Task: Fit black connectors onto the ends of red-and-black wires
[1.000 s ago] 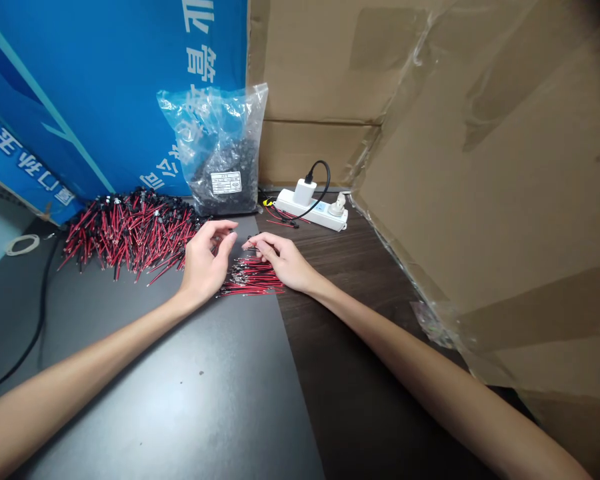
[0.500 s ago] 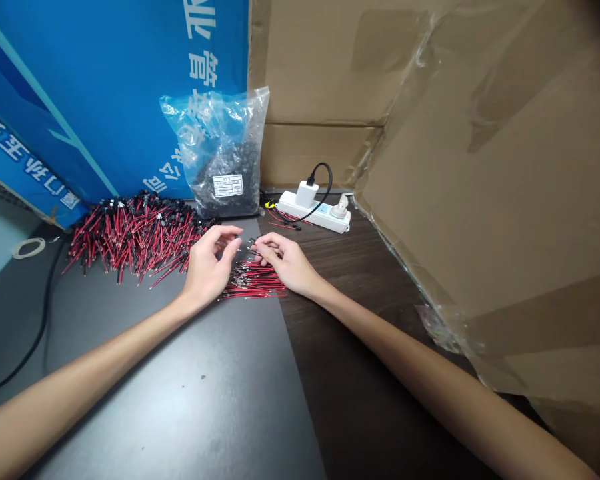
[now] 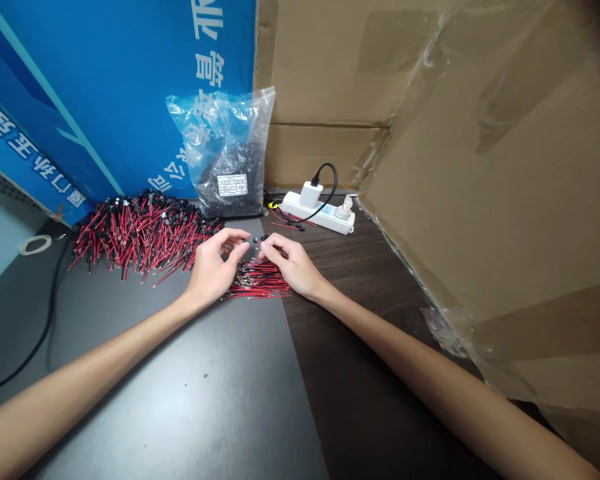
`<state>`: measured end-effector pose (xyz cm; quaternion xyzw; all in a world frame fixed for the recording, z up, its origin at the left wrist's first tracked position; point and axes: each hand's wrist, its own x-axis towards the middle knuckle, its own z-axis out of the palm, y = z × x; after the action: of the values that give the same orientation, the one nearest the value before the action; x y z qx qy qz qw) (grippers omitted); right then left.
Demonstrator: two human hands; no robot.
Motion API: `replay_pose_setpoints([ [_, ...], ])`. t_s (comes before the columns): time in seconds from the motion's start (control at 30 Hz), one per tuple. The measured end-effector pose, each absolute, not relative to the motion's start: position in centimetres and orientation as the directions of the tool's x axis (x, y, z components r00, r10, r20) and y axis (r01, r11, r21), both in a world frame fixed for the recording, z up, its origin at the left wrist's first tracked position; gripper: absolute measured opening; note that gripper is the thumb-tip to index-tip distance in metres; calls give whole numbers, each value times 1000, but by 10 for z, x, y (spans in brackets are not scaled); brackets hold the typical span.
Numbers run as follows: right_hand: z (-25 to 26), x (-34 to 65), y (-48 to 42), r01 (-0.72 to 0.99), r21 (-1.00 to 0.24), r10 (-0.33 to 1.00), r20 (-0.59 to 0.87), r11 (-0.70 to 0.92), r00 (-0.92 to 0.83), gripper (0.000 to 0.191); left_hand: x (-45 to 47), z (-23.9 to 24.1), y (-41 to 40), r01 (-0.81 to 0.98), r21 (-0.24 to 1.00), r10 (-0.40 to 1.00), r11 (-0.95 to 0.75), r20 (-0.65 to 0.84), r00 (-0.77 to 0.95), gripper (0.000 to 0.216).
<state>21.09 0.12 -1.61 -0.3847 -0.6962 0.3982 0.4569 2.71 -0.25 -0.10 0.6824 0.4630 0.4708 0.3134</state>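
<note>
Black matte sheet (image 3: 190,393) covers the near left part of the work surface; to its right the top is dark wood-grain table (image 3: 370,373). Taking the white power strip (image 3: 317,214) as the landmark: it lies at the back of the wood part, with a white charger (image 3: 310,195) and a black cord plugged into it. Left of the strip a clear plastic bag (image 3: 227,157) of small black parts leans on a blue printed carton (image 3: 105,93). Farther left of the strip, a big heap of red-and-black wires (image 3: 140,230) spreads over the black sheet. Behind and right of the strip, brown cardboard walls (image 3: 480,167) close off the corner.

In front of the strip, slightly left, a small bundle of red wires (image 3: 260,280) lies across the seam between sheet and wood. Both hands meet just above it: the left hand (image 3: 215,267) and the right hand (image 3: 293,263) have fingertips brought together, pinching a small black piece (image 3: 256,239) between them. Both forearms stretch over the surface. A white loop (image 3: 35,245) and a black cable (image 3: 40,333) lie far left of the strip.
</note>
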Motion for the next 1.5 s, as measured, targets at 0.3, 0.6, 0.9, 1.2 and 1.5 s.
replay_pose_setpoints([
  [0.3, -17, 211, 2, 191, -882, 897, 395, 431, -199, 41, 28, 1, -5, 333, 864, 926, -377, 359, 116, 20],
  [0.6, -22, 209, 4, 144, -912, 919, 365, 385, -148, 35, 29, 4, -7, 336, 863, 925, -377, 367, 94, 22],
  [0.9, -20, 209, 2, 170, -905, 918, 368, 390, -147, 33, 29, 4, -6, 338, 864, 927, -372, 362, 93, 21],
  [1.2, -16, 209, -1, 186, -895, 911, 377, 405, -168, 29, 29, 5, -6, 348, 856, 923, -382, 370, 103, 21],
  [1.5, -16, 209, -1, 205, -887, 907, 382, 414, -179, 31, 29, 5, -6, 348, 855, 923, -383, 370, 108, 21],
])
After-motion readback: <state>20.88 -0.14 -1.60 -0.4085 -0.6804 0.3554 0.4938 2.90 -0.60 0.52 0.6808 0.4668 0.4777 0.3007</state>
